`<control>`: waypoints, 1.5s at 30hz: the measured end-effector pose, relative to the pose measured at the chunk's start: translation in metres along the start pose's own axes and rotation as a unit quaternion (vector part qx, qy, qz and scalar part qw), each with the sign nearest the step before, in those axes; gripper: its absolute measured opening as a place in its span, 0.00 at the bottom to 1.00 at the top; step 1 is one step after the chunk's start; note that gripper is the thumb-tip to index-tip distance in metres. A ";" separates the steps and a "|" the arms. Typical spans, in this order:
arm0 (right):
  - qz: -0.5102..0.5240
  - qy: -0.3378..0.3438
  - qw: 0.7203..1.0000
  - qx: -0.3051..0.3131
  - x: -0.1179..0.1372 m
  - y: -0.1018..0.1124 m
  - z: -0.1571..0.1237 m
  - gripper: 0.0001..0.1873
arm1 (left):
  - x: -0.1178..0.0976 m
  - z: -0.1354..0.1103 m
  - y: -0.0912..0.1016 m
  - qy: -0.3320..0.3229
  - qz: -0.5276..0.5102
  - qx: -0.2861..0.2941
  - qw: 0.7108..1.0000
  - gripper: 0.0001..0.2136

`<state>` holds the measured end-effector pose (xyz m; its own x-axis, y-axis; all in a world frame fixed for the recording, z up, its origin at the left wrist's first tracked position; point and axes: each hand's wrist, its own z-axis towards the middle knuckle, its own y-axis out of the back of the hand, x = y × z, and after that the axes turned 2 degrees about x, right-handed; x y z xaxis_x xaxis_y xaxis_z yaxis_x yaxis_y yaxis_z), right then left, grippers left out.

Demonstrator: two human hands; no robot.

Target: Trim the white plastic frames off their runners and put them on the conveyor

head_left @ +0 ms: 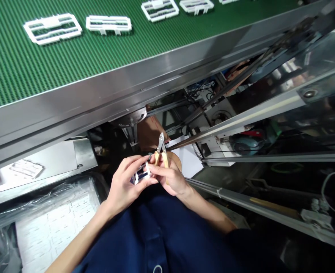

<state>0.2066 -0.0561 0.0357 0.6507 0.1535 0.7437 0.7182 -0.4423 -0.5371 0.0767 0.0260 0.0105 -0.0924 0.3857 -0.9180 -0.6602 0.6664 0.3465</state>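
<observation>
Close to my body, my left hand [130, 176] is closed around a small white plastic frame [147, 175], gripping it between thumb and fingers. In my right hand [170, 176] is a pair of cutting pliers [161, 149] with pale yellow handles, jaws pointing away from me. The fingers of my right hand also reach the right edge of the white frame. My hands meet there and cover much of the frame.
A green conveyor belt [99, 57] carries several white plastic frames [53, 29] behind a metal side rail [121, 83]. To the left stands a plastic-lined box [56, 223] holding flat white pieces. Metal machine bars [241, 117] run along the right.
</observation>
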 end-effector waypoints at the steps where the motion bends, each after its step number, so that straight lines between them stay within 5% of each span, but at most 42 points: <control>1: -0.013 0.005 1.000 0.004 0.001 0.000 0.000 0.10 | -0.001 0.002 -0.001 0.062 -0.081 0.004 0.995 0.22; 3: -0.056 0.025 0.998 0.005 0.003 0.002 0.002 0.09 | 0.000 0.007 -0.001 0.209 -0.290 0.009 0.934 0.20; 5: -0.109 0.052 0.992 -0.022 0.004 0.006 0.003 0.08 | 0.004 0.011 -0.001 0.321 -0.476 0.003 0.818 0.20; 7: -0.151 0.071 0.984 -0.060 0.003 0.011 0.005 0.09 | 0.010 0.015 0.001 0.365 -0.582 0.000 0.727 0.19; 9: -0.177 0.076 0.978 -0.077 0.001 0.016 0.005 0.09 | 0.014 0.016 0.003 0.363 -0.624 -0.002 0.692 0.19; 15: -0.229 0.071 0.969 -0.066 -0.005 0.014 0.002 0.08 | 0.019 0.017 0.002 0.347 -0.672 -0.004 0.654 0.20; 29: -0.306 0.100 0.943 -0.086 -0.003 0.004 0.000 0.10 | 0.022 0.022 0.003 0.346 -0.665 0.002 0.662 0.20; 35: -0.353 0.072 0.928 -0.098 -0.009 0.000 -0.002 0.16 | 0.018 0.031 -0.002 0.335 -0.625 -0.040 0.704 0.19; 39: -0.394 0.067 0.908 -0.124 -0.010 0.002 0.002 0.20 | 0.012 0.037 -0.006 0.325 -0.537 -0.068 0.776 0.16; 45: -0.251 0.061 0.963 -0.072 -0.010 0.013 0.011 0.15 | 0.005 0.045 -0.007 0.332 -0.430 -0.053 0.838 0.17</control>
<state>0.2125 -0.0534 0.0167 0.1896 0.2795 0.9412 0.8880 -0.4578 -0.0429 0.1143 0.0520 0.0123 0.0807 -0.6716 -0.7365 -0.7551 0.4412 -0.4850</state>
